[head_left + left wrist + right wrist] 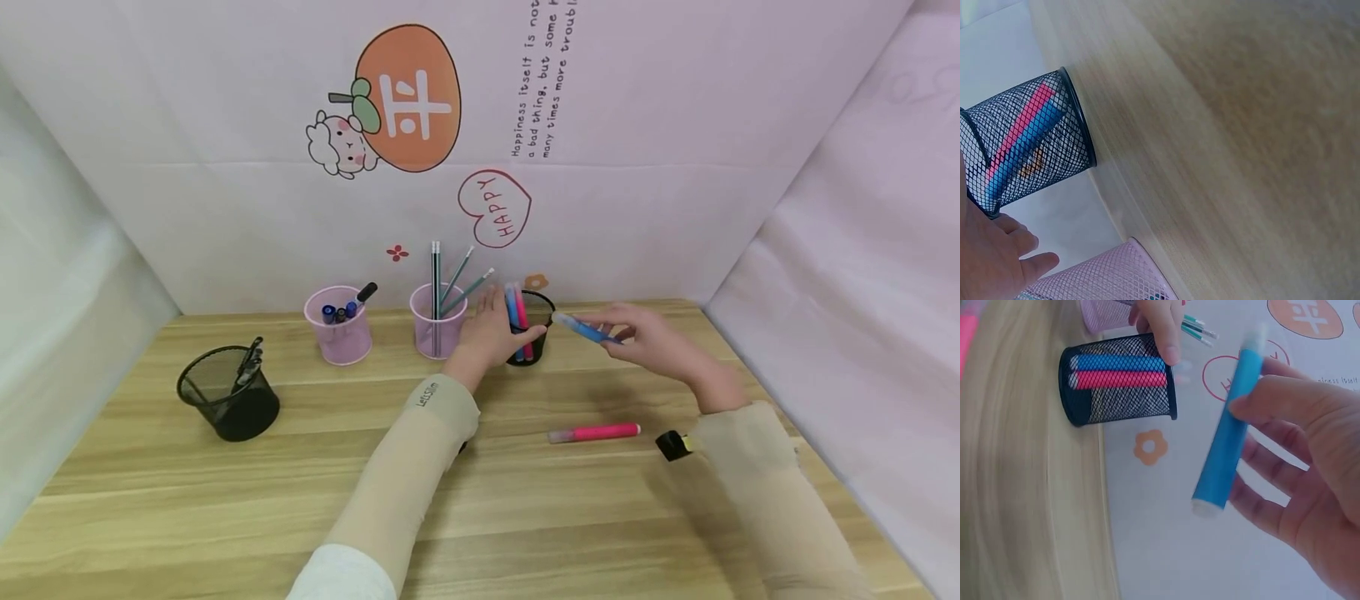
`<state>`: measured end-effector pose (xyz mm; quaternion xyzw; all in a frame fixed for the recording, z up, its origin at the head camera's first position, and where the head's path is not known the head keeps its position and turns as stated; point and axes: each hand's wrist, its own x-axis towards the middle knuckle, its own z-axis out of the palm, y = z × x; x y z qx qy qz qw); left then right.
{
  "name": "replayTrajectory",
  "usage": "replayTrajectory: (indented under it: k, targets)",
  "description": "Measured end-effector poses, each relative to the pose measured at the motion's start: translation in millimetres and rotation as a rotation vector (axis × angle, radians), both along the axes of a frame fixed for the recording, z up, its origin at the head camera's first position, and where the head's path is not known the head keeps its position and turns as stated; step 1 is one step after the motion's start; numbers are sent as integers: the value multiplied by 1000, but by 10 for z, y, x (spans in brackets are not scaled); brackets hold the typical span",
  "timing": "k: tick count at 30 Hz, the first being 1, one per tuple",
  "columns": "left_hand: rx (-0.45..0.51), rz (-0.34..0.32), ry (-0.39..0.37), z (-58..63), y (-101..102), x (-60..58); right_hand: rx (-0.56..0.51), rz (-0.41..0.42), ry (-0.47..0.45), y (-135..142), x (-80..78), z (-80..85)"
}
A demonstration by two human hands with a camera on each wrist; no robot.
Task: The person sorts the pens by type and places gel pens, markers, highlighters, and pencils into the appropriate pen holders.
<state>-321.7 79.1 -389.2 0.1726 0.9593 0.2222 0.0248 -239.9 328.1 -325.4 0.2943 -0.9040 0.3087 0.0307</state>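
My right hand (pixel 652 343) pinches a blue marker (pixel 1230 437) with a clear cap between thumb and fingers, above the table. It is to the right of a black mesh pen cup (pixel 1054 147), with the capped end pointing towards the cup. Inside that cup lean a blue marker (pixel 1119 362) and a pink marker (pixel 1119 379). At the cup's left side is my left hand (pixel 491 332), its fingers extended and its thumb at the rim. On the table below lies another pink marker (pixel 606 432), capped end to the left.
Left of my left hand stands a pink mesh cup (pixel 424 335) of pencils. Another pink cup (pixel 345 343) holds several pens. Farther left is a second black mesh cup (pixel 251 412) with black pens. A printed white cloth (pixel 637 167) hangs behind the table.
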Motion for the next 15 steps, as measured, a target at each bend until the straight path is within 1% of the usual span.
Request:
replayTrajectory:
  k: [5,8,11,15]
  targets:
    - [-6,8,4,-17,2,-7,-76,-81,2,-115,-110,-19]
    - [-7,13,9,-21,3,-10,-144,-124,-11,-194,-169,-16]
    - [-7,12,9,-19,3,-12,-196,-155,-19,-255,-227,-13]
    - [-9,9,4,-25,0,-22,-235,-166,-16,-313,-294,-16]
